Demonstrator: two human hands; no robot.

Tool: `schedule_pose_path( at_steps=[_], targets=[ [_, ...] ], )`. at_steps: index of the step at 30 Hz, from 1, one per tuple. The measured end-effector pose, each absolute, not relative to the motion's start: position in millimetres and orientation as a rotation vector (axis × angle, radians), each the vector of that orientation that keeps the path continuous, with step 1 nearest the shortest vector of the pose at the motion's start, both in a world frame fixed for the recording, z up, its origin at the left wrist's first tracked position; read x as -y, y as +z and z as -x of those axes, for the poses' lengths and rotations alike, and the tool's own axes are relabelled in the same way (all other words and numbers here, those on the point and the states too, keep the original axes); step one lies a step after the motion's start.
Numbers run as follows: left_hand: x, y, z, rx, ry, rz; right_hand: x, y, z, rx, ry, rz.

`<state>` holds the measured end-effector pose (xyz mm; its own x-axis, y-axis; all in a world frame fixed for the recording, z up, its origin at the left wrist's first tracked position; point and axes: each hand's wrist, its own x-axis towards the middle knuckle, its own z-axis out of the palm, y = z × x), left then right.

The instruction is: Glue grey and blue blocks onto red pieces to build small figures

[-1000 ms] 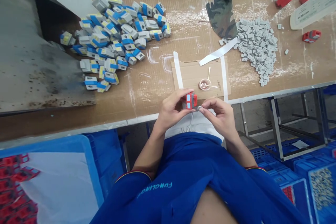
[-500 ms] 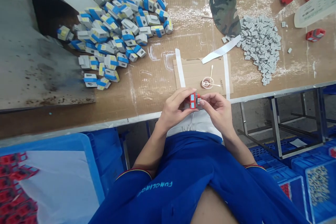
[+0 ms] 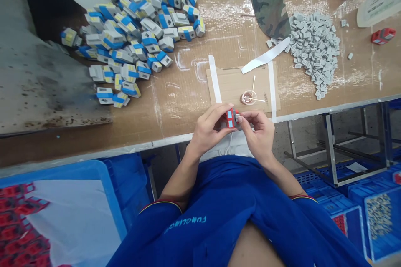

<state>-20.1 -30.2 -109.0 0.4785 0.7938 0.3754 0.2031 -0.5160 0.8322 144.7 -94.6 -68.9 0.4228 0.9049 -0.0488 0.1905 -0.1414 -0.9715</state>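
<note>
Near the table's front edge, my left hand [image 3: 208, 129] is closed round a small red toy vehicle body [image 3: 231, 118] with light blue windows. From the other side, my right hand [image 3: 257, 130] pinches a small grey-white piece [image 3: 237, 117] against the grey end of the red body. Just beyond my hands, a small clear cup [image 3: 248, 97] with cotton swabs sits on a cardboard sheet [image 3: 232, 81] taped down with white strips. A heap of small grey pieces [image 3: 316, 50] lies at the back right.
Many white, blue and yellow toy bodies [image 3: 125, 35] are piled at the left, beside a metal box [image 3: 46, 87]. A camouflage cloth [image 3: 271, 8] lies at the back. Below the table, a blue crate [image 3: 108, 200] holds red toy bodies [image 3: 19, 233]; more blue crates stand at the right.
The view has shifted slightly. My left hand keeps its hold on the red body, and my right thumb and fingers still press the small piece at its end, almost unmoved.
</note>
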Motion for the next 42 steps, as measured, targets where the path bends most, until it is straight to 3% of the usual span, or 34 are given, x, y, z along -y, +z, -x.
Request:
schedule_pose_path(
  at_steps=[6, 30, 42],
  targets=[
    [30, -109, 19, -0.829, 1.029, -1.982, 96, -73, -137, 1.017, 0.719, 1.584],
    [30, -110, 21, -0.821, 1.016, -1.904, 96, -73, -136, 0.952, 0.812, 1.546],
    [32, -109, 20, -0.809, 1.048, -1.959, 97, -77, -124, 1.047, 0.651, 1.639]
  ],
)
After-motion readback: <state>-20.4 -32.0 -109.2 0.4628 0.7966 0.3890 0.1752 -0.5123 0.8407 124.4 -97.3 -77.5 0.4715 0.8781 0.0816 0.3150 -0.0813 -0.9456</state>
